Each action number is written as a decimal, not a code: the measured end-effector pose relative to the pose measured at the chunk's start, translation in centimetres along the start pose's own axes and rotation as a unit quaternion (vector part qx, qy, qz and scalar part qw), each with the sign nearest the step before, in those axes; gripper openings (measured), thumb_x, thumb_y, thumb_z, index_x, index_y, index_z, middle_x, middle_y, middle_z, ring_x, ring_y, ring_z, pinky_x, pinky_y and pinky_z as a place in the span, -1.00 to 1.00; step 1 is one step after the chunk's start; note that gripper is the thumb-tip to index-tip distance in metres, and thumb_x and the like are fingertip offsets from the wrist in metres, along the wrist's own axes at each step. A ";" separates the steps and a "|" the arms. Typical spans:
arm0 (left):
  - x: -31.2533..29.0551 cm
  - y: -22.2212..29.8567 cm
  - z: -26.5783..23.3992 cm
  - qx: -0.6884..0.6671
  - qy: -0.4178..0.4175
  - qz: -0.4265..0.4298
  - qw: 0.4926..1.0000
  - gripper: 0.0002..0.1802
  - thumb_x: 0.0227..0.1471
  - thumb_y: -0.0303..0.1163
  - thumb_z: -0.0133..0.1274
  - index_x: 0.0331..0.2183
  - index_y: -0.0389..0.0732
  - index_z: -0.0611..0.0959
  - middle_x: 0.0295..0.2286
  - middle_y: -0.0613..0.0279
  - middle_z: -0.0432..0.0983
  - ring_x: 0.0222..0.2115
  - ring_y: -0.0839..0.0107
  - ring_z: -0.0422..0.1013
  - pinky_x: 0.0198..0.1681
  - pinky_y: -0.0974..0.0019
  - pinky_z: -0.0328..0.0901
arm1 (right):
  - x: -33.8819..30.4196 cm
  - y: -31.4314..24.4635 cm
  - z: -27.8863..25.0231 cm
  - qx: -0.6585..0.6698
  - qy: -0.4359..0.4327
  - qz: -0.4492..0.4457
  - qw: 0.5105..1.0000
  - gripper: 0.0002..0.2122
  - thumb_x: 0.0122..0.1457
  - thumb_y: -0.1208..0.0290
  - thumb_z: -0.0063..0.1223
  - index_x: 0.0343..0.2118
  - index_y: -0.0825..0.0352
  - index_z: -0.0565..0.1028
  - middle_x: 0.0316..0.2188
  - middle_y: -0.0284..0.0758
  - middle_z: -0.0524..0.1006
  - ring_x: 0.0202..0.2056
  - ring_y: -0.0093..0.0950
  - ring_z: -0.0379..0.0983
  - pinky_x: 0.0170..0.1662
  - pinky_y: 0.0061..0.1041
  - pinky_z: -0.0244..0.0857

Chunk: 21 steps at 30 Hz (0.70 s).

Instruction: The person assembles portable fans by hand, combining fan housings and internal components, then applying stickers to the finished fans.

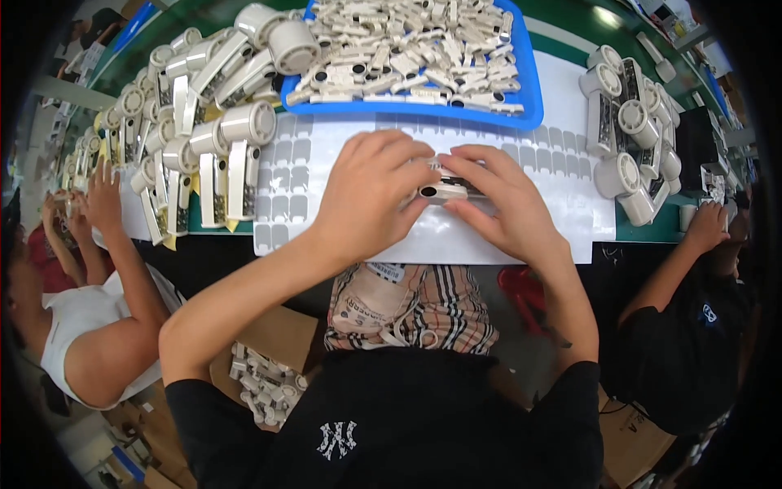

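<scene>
Small pale part pinched between two hands, with the most room to the right

From my end of the head view, the small white part (446,191) sits between the two hands, above the white sheet (456,240); I can't tell if it touches it. The left hand (379,186) has its fingers curled round the left end, thumb on the near side, beside a dark oval. The right hand (503,191) grips the right end between fingers and thumb. Both are clamped on the part, though the fingers hide some of the contact.

I judge it light, stiff and probably plastic, a bit slick on its smooth faces. Thin edges or small details could chip or snap under a hard squeeze, so I'd hold it by the long sides, thumbs near and fingers far, off the dark oval.

Beyond the hands, the raised rim of the blue tray (534,98) limits reach. Stacked white handled units (236,126) crowd the left. To the right I have a stretch of flat sheet before another stack of white units (637,122). Toward the body, the sheet's near edge is close; I'd keep the part well inside it.
</scene>
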<state>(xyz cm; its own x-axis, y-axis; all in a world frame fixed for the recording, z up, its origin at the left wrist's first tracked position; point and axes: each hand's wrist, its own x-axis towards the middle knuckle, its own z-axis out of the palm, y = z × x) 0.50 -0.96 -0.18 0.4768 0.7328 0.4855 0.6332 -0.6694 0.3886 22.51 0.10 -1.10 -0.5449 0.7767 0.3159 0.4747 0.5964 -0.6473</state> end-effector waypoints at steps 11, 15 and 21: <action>2.4 -2.2 0.5 -0.026 -0.111 -0.037 0.993 -0.63 -0.31 -0.36 0.31 -0.33 -0.17 0.63 -0.34 0.25 0.50 -0.25 0.19 0.38 -0.17 0.21 0.32 | 4.2 1.9 -1.3 -0.230 -0.162 -0.141 0.949 -0.71 0.12 0.12 0.09 -0.35 0.27 0.38 -0.49 -0.27 0.42 -0.44 -0.22 0.46 -0.41 -0.22 0.32; 2.0 -2.6 1.0 -0.026 -0.038 -0.009 0.999 -0.64 -0.31 -0.36 0.31 -0.33 -0.14 0.64 -0.35 0.29 0.50 -0.26 0.23 0.39 -0.19 0.21 0.32 | 4.3 2.6 -1.2 -0.159 -0.099 -0.203 0.961 -0.74 0.13 0.17 0.09 -0.42 0.27 0.36 -0.52 -0.26 0.41 -0.50 -0.23 0.44 -0.47 -0.29 0.28; 2.0 -2.0 0.7 -0.022 -0.050 -0.031 0.998 -0.59 -0.28 -0.41 0.32 -0.26 -0.20 0.63 -0.30 0.22 0.54 -0.26 0.18 0.44 -0.18 0.24 0.34 | 3.3 2.5 -1.5 -0.121 0.064 -0.143 0.980 -0.86 0.08 0.38 0.18 -0.34 0.30 0.50 -0.48 -0.31 0.40 -0.49 -0.30 0.37 -0.47 -0.37 0.27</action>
<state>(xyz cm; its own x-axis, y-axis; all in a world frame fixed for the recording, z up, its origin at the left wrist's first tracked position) 0.60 1.98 -0.51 0.4973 0.7806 0.3785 0.6374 -0.6247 0.4511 22.94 4.42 -0.68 -0.5955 0.5803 0.5556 0.4731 0.8122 -0.3413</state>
